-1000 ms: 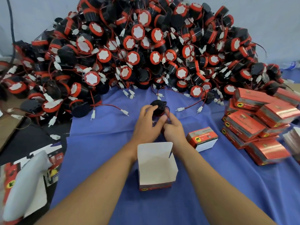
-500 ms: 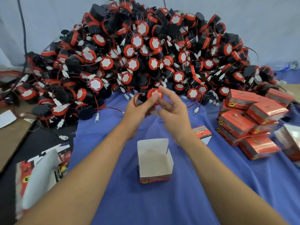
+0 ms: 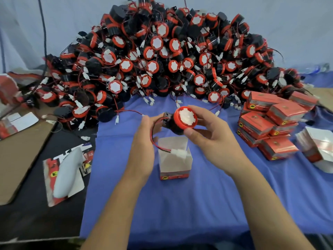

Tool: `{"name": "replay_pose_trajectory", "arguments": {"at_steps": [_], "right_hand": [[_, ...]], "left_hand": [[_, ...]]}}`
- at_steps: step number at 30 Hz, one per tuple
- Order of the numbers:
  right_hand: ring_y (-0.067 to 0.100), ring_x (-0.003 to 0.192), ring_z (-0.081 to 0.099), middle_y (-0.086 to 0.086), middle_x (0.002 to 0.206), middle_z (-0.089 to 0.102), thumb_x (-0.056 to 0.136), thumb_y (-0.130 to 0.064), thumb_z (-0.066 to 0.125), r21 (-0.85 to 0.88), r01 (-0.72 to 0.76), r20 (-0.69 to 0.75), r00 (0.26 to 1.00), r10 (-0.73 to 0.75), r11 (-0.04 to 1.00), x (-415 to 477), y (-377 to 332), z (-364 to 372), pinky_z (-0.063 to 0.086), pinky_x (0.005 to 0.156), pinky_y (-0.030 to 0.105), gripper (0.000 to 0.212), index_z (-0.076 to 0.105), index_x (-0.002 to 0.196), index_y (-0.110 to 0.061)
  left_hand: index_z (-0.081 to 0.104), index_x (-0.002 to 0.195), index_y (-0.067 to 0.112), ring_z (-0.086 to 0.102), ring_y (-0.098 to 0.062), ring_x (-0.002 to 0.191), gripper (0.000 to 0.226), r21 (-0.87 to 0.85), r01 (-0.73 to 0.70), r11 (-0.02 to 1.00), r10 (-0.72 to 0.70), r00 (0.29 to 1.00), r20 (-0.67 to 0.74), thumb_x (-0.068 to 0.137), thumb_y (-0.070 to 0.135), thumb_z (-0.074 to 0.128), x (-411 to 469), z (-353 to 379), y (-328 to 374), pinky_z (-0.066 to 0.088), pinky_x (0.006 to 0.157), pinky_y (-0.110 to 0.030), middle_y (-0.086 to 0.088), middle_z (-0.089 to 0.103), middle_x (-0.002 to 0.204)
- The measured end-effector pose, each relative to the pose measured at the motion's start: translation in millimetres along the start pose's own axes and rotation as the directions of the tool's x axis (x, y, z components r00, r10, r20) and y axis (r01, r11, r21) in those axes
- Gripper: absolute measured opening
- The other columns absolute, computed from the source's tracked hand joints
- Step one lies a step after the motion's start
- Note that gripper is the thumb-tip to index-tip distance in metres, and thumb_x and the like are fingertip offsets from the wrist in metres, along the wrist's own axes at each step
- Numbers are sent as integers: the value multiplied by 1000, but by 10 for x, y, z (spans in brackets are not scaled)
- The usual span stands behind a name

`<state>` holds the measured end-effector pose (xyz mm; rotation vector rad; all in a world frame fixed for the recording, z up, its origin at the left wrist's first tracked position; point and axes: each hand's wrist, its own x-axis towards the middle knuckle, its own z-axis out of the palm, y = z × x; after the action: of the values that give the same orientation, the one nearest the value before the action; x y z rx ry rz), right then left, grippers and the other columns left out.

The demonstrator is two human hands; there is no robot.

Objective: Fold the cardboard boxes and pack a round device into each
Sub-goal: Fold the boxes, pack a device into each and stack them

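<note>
While the open box (image 3: pixel 173 159) is sitting between the wrists, the left hand (image 3: pixel 144 143) and right hand (image 3: pixel 214 143) are both clamping the round device (image 3: pixel 185 118) just beyond at 12 o'clock, its connector (image 3: pixel 179 153) dangling over the box mouth. The packing step is seemingly starting, and the next move is calling for lowering the device in with its wire tucking underneath.

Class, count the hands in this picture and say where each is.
2. The left hand holds the black back of the round device; the right hand pinches its red rim, by the open box.

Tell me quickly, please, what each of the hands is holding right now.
Left hand: holding the round device, black end.
Right hand: holding the same device, red rim.
</note>
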<state>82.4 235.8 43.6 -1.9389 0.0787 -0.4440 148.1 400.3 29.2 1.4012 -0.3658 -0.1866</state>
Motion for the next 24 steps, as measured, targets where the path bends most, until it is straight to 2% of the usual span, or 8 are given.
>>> {"name": "replay_pose_trajectory", "arguments": {"at_steps": [3, 8, 11, 14, 16, 18, 21, 24], "right_hand": [[10, 124, 60, -9, 136, 62, 99, -16, 66, -64, -43, 34, 998, 45, 997, -101, 29, -73, 52, 105, 40, 49, 53, 145, -27], [3, 125, 55, -16, 135, 61, 99, -13, 67, -190, -46, 103, 992, 66, 981, -150, 25, -102, 46, 107, 27, 52, 51, 146, -28], [-1, 124, 54, -17, 132, 61, 97, -17, 70, -280, -22, 149, 987, 66, 960, -152, 48, -69, 40, 100, 13, 51, 52, 144, -25], [1, 128, 51, -16, 135, 61, 96, -20, 72, -345, -11, 169, 983, 74, 939, -143, 87, -26, 33, 95, 2, 51, 54, 143, -25], [2, 130, 48, -15, 136, 60, 94, -18, 74, -364, 5, 174, 983, 63, 931, -145, 117, 4, 34, 99, 8, 50, 57, 141, -24], [6, 132, 46, -12, 137, 56, 93, -17, 75, -389, 8, 186, 980, 70, 921, -162, 157, 20, 36, 108, 22, 50, 58, 139, -24], [9, 132, 45, -10, 137, 52, 94, -14, 74, -401, -24, 197, 974, 112, 916, -175, 210, 16, 37, 111, 29, 51, 56, 140, -26], [11, 127, 48, -12, 134, 53, 95, -10, 71, -434, -47, 210, 966, 151, 900, -171, 290, 19, 40, 108, 30, 53, 54, 141, -28]], "left_hand": [[72, 111, 44, 59, 15, 114, 41, 126, -5, 992, -3, 998, 56, 112, 24, 36, -84, -47, -109, 44, 98, -10, 36, 70, 113], [70, 127, 28, 58, 8, 124, 29, 204, -34, 978, 2, 988, 152, 104, 14, 58, -146, -244, -291, 48, 105, -19, 18, 69, 131], [73, 118, 28, 61, 18, 108, 27, 270, -66, 960, 24, 987, 157, 98, 11, 67, -129, -362, -334, 47, 88, -5, 14, 60, 139], [75, 114, 30, 61, 6, 119, 31, 365, -75, 928, 6, 983, 186, 94, 7, 73, -75, -441, -373, 50, 94, -15, 15, 65, 133], [76, 116, 25, 62, 1, 119, 32, 410, -38, 911, -48, 979, 197, 88, 10, 79, -51, -464, -387, 52, 102, -30, 15, 70, 127], [76, 114, 21, 64, 3, 112, 34, 472, -6, 881, -88, 980, 178, 82, 14, 85, -31, -484, -401, 52, 102, -32, 14, 72, 121], [76, 110, 25, 65, 6, 108, 22, 489, -18, 872, -101, 971, 215, 89, 21, 80, 2, -523, -410, 51, 99, -24, 18, 74, 115], [75, 114, 30, 61, 15, 101, 21, 576, -94, 812, -67, 965, 253, 106, 29, 56, 8, -538, -375, 47, 88, -9, 33, 71, 103]]}}
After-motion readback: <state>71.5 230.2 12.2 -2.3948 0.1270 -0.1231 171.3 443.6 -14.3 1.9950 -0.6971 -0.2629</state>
